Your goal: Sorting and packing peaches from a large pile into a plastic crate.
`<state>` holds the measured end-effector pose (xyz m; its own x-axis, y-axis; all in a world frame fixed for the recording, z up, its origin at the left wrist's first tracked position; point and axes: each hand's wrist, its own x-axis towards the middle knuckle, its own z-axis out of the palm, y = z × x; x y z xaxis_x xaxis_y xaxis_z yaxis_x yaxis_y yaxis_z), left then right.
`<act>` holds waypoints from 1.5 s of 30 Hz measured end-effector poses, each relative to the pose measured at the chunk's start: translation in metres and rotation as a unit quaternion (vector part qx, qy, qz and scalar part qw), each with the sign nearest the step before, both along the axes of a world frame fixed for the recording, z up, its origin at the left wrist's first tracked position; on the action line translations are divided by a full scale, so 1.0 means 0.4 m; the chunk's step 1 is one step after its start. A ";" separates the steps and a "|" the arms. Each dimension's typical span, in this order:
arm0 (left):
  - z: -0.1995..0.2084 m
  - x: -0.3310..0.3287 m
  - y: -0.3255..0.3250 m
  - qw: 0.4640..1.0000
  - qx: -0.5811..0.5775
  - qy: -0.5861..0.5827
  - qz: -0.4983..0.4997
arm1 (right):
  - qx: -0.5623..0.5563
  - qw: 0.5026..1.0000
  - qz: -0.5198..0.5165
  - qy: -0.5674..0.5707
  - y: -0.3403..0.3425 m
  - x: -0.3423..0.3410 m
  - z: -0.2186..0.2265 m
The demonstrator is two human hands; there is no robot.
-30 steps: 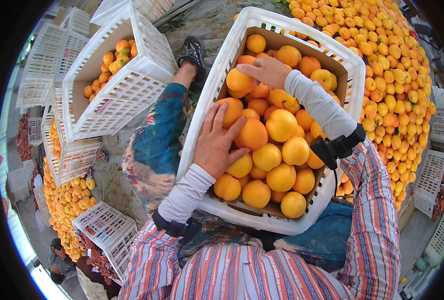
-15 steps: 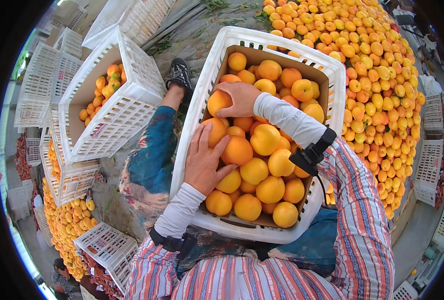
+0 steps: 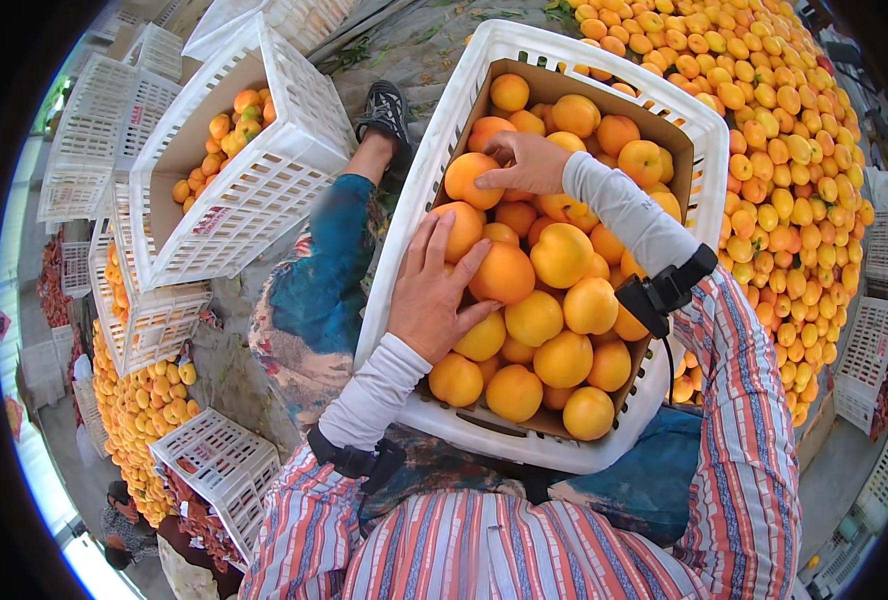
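A white plastic crate [image 3: 709, 150] with a cardboard lining stands before me, filled with large orange-yellow peaches. My left hand [image 3: 429, 290] lies over the crate's left side with its fingers spread. Its fingertips rest on one peach [image 3: 461, 228] and against another, rounder peach [image 3: 504, 275] beside it. My right hand [image 3: 529, 163] reaches across from the right. Its thumb and bent fingers are apart at the right edge of a peach [image 3: 469, 180] near the crate's left wall, and do not wrap round it. Part of the fruit beneath both hands is hidden.
A large heap of peaches [image 3: 784, 200] spreads along the right. At the left, a tilted white crate [image 3: 254, 190] holds some peaches, with another crate below it. A smaller heap [image 3: 149, 420] and a white crate [image 3: 219, 465] are at lower left. My shoe [image 3: 388, 115] is beside the crate.
My right hand has loosened from the peach by the left wall and drawn slightly right; that peach stays there. My left hand keeps its place. The whole view has shifted a little.
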<state>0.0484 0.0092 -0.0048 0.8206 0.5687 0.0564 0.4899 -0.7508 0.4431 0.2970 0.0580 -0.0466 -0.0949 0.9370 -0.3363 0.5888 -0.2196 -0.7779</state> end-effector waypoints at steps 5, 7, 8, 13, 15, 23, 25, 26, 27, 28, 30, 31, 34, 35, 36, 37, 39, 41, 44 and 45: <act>0.023 -0.001 0.004 0.999 0.032 0.002 -0.002 | -0.001 0.999 0.042 0.014 0.016 -0.007 0.006; 0.024 0.011 0.012 0.999 0.046 0.004 -0.007 | 0.009 0.998 0.064 -0.024 0.020 0.000 0.004; 0.021 0.017 0.017 0.998 0.058 0.008 -0.006 | 0.009 0.998 0.060 -0.021 0.016 -0.001 0.014; 0.040 0.066 0.057 0.990 0.135 -0.027 -0.033 | -0.155 0.978 0.010 0.137 0.023 0.012 0.037; 0.041 0.082 0.074 0.988 0.151 0.009 -0.022 | -0.175 0.967 -0.021 0.185 0.011 0.006 0.071; 0.036 0.127 0.124 0.982 0.145 0.097 -0.071 | -0.207 0.946 -0.059 0.244 0.010 0.018 0.088; 0.010 0.126 0.130 0.984 0.143 0.074 -0.082 | -0.206 0.947 -0.062 0.238 0.013 0.023 0.090; -0.004 0.125 0.131 0.977 0.170 0.066 -0.107 | -0.200 0.950 -0.058 0.232 0.014 0.024 0.089; -0.016 0.121 0.134 0.970 0.198 0.057 -0.131 | -0.195 0.953 -0.054 0.226 0.015 0.025 0.089; -0.024 0.115 0.140 0.970 0.197 0.055 -0.132 | -0.195 0.953 -0.055 0.224 0.016 0.022 0.088; -0.020 0.110 0.144 0.968 0.159 0.128 -0.149 | -0.201 0.952 -0.071 0.221 0.017 0.015 0.093; -0.015 0.105 0.144 0.968 0.158 0.127 -0.146 | -0.202 0.952 -0.069 0.218 0.015 0.018 0.097; 0.006 0.098 0.144 0.965 0.149 0.157 -0.150 | -0.202 0.942 -0.082 0.256 0.008 0.061 0.114; 0.021 0.094 0.141 0.960 0.153 0.184 -0.148 | -0.146 0.966 -0.086 0.195 0.012 0.091 0.136; 0.021 0.108 0.134 0.955 0.155 0.203 -0.154 | -0.091 0.983 -0.098 0.127 0.001 0.141 0.145; 0.018 0.120 0.126 0.957 0.153 0.193 -0.156 | -0.086 0.989 -0.101 0.064 -0.012 0.198 0.140; 0.023 0.110 0.124 0.954 0.165 0.197 -0.152 | -0.060 0.994 -0.088 -0.034 -0.033 0.210 0.164; 0.017 0.115 0.122 0.957 0.161 0.185 -0.152 | -0.131 0.979 -0.022 -0.157 -0.059 0.183 0.164; 0.014 0.090 0.131 0.959 0.164 0.183 -0.142 | -0.053 0.929 0.090 -0.355 -0.093 0.096 0.088; 0.010 0.084 0.131 0.960 0.166 0.174 -0.144 | -0.116 0.927 0.066 -0.350 -0.101 0.059 0.115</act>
<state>0.0820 0.0614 -0.0008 0.9429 0.3139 -0.1115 0.3162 -0.9487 0.0028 0.3205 0.0177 -0.0007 0.1143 0.8269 -0.5506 0.9652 -0.2236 -0.1355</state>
